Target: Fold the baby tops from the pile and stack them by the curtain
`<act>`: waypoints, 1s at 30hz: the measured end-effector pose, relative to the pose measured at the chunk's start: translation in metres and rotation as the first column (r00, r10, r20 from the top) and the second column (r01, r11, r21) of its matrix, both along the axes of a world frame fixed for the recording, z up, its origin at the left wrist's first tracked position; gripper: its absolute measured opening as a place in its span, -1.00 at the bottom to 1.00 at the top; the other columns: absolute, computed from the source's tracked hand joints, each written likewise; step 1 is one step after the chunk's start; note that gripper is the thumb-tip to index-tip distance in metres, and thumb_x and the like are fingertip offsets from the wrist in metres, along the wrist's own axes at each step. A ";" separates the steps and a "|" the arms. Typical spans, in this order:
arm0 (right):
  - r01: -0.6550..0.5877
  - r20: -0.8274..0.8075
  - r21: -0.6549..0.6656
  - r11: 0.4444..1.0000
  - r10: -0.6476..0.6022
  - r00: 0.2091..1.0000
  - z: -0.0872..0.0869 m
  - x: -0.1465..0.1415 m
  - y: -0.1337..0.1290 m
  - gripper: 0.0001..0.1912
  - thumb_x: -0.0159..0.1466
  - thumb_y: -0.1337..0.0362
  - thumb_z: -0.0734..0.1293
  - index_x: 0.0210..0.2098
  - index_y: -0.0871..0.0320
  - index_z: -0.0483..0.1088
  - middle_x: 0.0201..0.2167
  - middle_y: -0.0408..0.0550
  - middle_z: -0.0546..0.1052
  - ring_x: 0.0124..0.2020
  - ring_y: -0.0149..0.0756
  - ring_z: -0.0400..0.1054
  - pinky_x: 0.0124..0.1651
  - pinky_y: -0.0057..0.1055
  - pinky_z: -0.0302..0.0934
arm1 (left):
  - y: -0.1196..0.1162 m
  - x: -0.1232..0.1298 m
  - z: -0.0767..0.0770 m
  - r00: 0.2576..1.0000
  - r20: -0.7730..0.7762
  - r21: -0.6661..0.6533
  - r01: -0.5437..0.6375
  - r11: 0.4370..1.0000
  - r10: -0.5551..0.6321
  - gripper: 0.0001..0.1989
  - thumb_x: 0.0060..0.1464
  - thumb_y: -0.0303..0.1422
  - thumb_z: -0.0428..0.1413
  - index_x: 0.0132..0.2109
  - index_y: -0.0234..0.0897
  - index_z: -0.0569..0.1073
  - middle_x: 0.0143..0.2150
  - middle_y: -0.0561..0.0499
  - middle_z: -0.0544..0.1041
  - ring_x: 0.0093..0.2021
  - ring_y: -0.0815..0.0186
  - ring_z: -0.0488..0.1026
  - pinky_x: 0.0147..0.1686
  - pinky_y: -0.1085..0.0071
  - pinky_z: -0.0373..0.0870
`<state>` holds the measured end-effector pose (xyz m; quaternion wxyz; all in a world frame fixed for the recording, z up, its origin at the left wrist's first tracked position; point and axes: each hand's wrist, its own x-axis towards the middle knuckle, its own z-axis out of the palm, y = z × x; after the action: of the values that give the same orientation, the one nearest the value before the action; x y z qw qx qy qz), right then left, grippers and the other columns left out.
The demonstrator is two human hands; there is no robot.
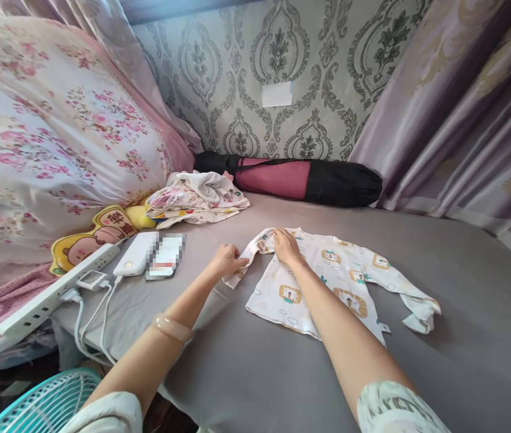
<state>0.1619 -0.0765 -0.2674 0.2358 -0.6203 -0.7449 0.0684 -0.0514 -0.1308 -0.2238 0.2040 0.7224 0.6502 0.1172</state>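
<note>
A small white long-sleeved shirt [349, 300] with tan lion prints lies spread on the grey sheet, its collar away from me. My left hand [229, 260] pinches the edge of the left-side sleeve near the cuff. On the shoulder where that sleeve begins, my right hand [286, 245] rests with its fingers laid out over the fabric. The opposite sleeve stretches out to the right, bent and crumpled at its cuff. My right forearm covers part of the shirt's front.
Folded clothes [201, 201] are piled at the back left, near a black and pink rolled bag [277, 177] along the wall. A phone [165, 257], a white power bank [136, 254] and a power strip [56, 294] with cables lie left. A turquoise fan [52, 403] stands below the edge.
</note>
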 end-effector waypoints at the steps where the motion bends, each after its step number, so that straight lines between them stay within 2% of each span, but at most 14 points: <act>1: 0.003 0.005 0.008 1.000 -0.003 1.000 -0.001 0.000 0.000 -0.57 0.40 0.39 0.04 0.15 0.27 0.36 0.13 0.08 0.44 0.17 -0.25 0.25 0.23 -0.40 0.03 | 0.000 0.003 -0.001 1.000 -0.025 0.011 -0.003 1.000 0.003 -0.68 -0.07 -0.13 0.15 -0.26 -0.31 0.47 -0.22 -0.11 0.52 -0.13 0.16 0.44 -0.24 0.42 0.30; 4: 0.004 0.014 0.020 1.000 -0.005 1.000 -0.004 0.001 0.000 -0.57 0.40 0.38 0.04 0.14 0.26 0.37 0.14 0.08 0.43 0.17 -0.25 0.25 0.23 -0.39 0.03 | 0.001 0.012 0.002 0.999 -0.051 -0.024 -0.001 1.000 -0.001 -0.73 -0.11 -0.17 0.17 -0.30 -0.28 0.46 -0.24 -0.07 0.50 -0.10 0.16 0.43 -0.24 0.44 0.29; 9: 0.010 0.003 0.035 0.999 -0.011 1.000 -0.006 0.001 0.001 -0.57 0.40 0.39 0.04 0.15 0.29 0.35 0.15 0.08 0.43 0.17 -0.24 0.25 0.23 -0.40 0.02 | 0.008 0.019 0.017 0.995 0.087 -0.176 0.060 0.983 -0.045 -0.90 -0.16 -0.33 0.14 -0.45 -0.26 0.38 -0.52 0.10 0.36 -0.39 0.30 0.38 -0.47 0.47 0.16; 13: 0.017 -0.002 0.038 0.999 -0.017 1.000 -0.007 0.001 0.000 -0.58 0.41 0.39 0.04 0.14 0.26 0.36 0.13 0.07 0.44 0.16 -0.25 0.25 0.22 -0.40 0.03 | 0.028 0.006 0.024 0.986 0.165 -0.099 -0.002 0.995 0.018 -0.87 -0.14 -0.32 0.11 -0.41 -0.25 0.33 -0.54 0.14 0.33 -0.46 0.36 0.30 -0.51 0.48 0.11; 16: 0.020 0.017 0.033 0.999 -0.021 1.000 -0.004 0.000 -0.002 -0.60 0.42 0.36 0.04 0.11 0.22 0.37 0.13 0.05 0.43 0.15 -0.26 0.25 0.22 -0.39 0.04 | 0.048 -0.015 0.024 0.987 0.163 0.005 0.012 1.000 -0.013 -0.82 -0.10 -0.28 0.10 -0.32 -0.26 0.34 -0.45 0.10 0.40 -0.41 0.35 0.33 -0.47 0.49 0.16; 19: 0.017 0.048 0.003 1.000 -0.018 0.999 -0.001 -0.002 -0.006 -0.60 0.43 0.30 0.04 0.13 0.19 0.35 0.17 0.05 0.40 0.20 -0.25 0.21 0.24 -0.35 0.01 | 0.063 -0.038 0.025 0.988 0.148 0.014 0.045 0.999 -0.047 -0.61 -0.14 -0.26 0.13 -0.11 -0.29 0.36 -0.32 0.05 0.45 -0.32 0.31 0.38 -0.40 0.47 0.24; 22: 0.024 0.089 -0.050 0.998 -0.020 0.996 0.002 -0.005 -0.009 -0.55 0.44 0.23 0.03 0.23 0.20 0.26 0.29 0.06 0.28 0.31 -0.20 0.07 0.32 -0.25 -0.12 | 0.071 -0.058 0.029 0.993 0.104 -0.083 0.065 0.994 -0.056 -0.44 -0.23 -0.14 0.22 -0.04 -0.27 0.40 -0.25 0.02 0.47 -0.25 0.26 0.41 -0.36 0.46 0.28; 25: 0.036 0.127 -0.123 0.992 -0.020 0.992 0.005 -0.007 -0.010 -0.49 0.45 0.16 0.01 0.30 0.20 0.18 0.37 0.07 0.15 0.38 -0.17 -0.07 0.36 -0.18 -0.22 | 0.077 -0.076 0.030 0.993 0.105 -0.206 0.075 0.976 -0.054 -0.48 -0.34 -0.06 0.30 -0.22 -0.24 0.49 -0.30 0.03 0.50 -0.25 0.25 0.42 -0.38 0.49 0.27; 28: 0.039 0.145 -0.164 0.986 -0.015 0.989 0.007 -0.009 -0.012 -0.45 0.44 0.12 -0.01 0.33 0.19 0.14 0.39 0.07 0.09 0.40 -0.15 -0.12 0.36 -0.17 -0.24 | 0.083 -0.092 0.026 0.962 0.271 -0.360 0.065 0.931 0.038 -0.55 -0.39 -0.04 0.35 -0.38 -0.24 0.47 -0.43 0.05 0.48 -0.35 0.29 0.43 -0.46 0.50 0.26; 30: 0.044 0.143 -0.175 0.984 -0.019 0.990 0.010 -0.010 -0.013 -0.44 0.44 0.12 -0.02 0.34 0.19 0.13 0.40 0.07 0.07 0.41 -0.14 -0.14 0.37 -0.16 -0.26 | 0.086 -0.100 0.022 0.883 0.438 -0.437 0.047 0.898 0.167 -0.55 -0.41 -0.08 0.38 -0.41 -0.23 0.43 -0.43 0.06 0.48 -0.38 0.32 0.44 -0.44 0.47 0.32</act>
<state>0.1523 -0.0895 -0.2576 0.1276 -0.6538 -0.7408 0.0867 -0.1515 -0.0452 -0.2017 0.5059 0.5879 0.6143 0.1453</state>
